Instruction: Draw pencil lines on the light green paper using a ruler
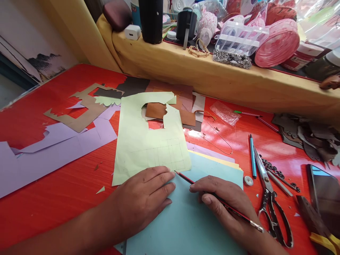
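My left hand (145,196) lies flat, fingers together, on the lower edge of a pale green paper sheet (143,141) with a cut-out at its top and faint pencil grid lines. My right hand (225,202) grips a red and black pencil (217,198); its tip rests at the green sheet's lower right corner. Both hands rest over a light blue sheet (186,219) on the red table (66,191).
Scissors (268,198), a teal pen (252,156), a phone (325,193) and pliers (316,226) lie to the right. Lilac paper (53,148), tan cut-out card (82,111) and brown scraps (175,102) sit left and behind. A cluttered yellow ledge (186,67) runs along the back.
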Available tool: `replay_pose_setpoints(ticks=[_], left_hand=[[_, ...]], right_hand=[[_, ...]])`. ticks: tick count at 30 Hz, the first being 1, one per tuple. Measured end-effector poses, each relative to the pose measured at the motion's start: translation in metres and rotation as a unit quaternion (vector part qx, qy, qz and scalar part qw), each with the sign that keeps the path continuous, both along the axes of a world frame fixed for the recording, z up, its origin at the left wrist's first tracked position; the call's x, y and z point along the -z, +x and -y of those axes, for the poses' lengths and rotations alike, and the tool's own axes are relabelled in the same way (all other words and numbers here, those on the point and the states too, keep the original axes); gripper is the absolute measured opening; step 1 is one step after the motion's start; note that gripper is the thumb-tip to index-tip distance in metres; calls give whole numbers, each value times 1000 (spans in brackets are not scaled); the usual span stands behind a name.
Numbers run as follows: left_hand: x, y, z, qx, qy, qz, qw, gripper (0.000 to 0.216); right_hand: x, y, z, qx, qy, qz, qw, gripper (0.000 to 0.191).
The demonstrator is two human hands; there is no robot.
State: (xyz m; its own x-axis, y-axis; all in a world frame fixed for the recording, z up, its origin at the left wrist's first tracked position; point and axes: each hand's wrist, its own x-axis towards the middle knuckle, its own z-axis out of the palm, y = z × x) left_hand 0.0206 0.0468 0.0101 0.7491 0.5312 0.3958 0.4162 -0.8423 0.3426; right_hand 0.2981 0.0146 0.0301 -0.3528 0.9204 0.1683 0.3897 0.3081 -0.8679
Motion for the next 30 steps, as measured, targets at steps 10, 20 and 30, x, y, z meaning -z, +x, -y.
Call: replay_pose_setpoints(ticks=[10,20,30], left_hand=[[-1,-2,-1,1,-5,0,1000,25],[-2,1,-2,2,-1,-4,1000,26],[-1,-1,-1,-2,-3,-2,1000,26]], right_hand=[[-1,-1,-2,-5,22,10,1000,17],[-1,-1,-1,-4,23,10,1000,16],[-1,-2,-2,0,24,12,1000,16]])
